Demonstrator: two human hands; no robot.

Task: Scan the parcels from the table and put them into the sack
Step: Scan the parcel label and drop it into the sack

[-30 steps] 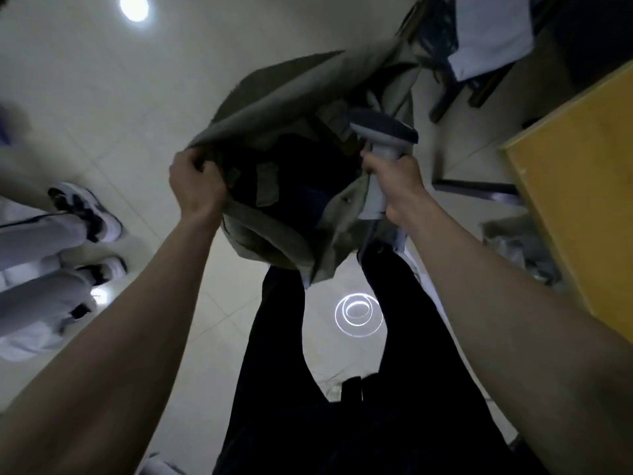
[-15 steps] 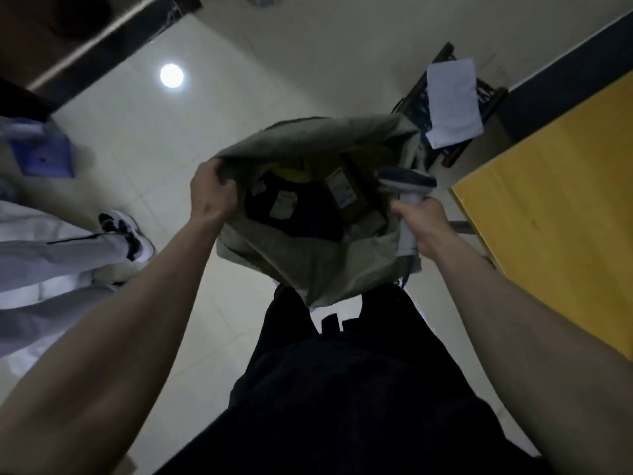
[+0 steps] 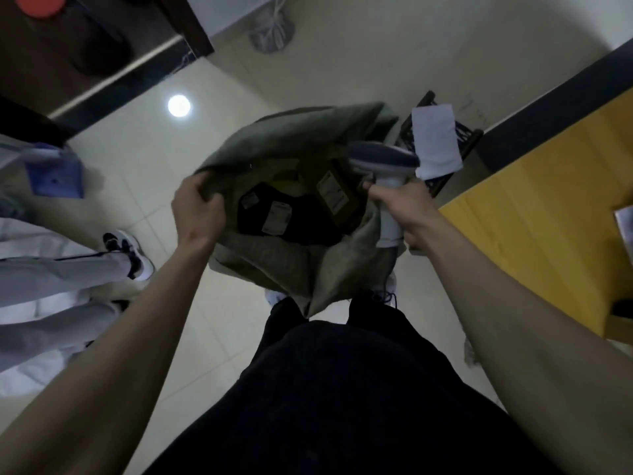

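A grey-green sack (image 3: 291, 265) hangs open in front of me above the floor. My left hand (image 3: 197, 214) grips its left rim. My right hand (image 3: 404, 214) grips the white handle of a barcode scanner (image 3: 383, 159) at the sack's right rim; whether it also pinches the cloth is hidden. Inside the sack lie dark parcels (image 3: 287, 221) with white labels and a brown parcel (image 3: 337, 197) with a label. The yellow table (image 3: 534, 228) stands to the right.
Another person in white trousers and dark-and-white shoes (image 3: 130, 252) stands at the left. A dark crate with a white sheet (image 3: 435, 142) sits beyond the sack. A purple box (image 3: 54, 173) lies far left, and a grey tied bag (image 3: 272, 32) rests at the back.
The view has tilted up from the floor. The sack's mouth has spread wider, so the parcels inside show more. Both hands keep their grips.
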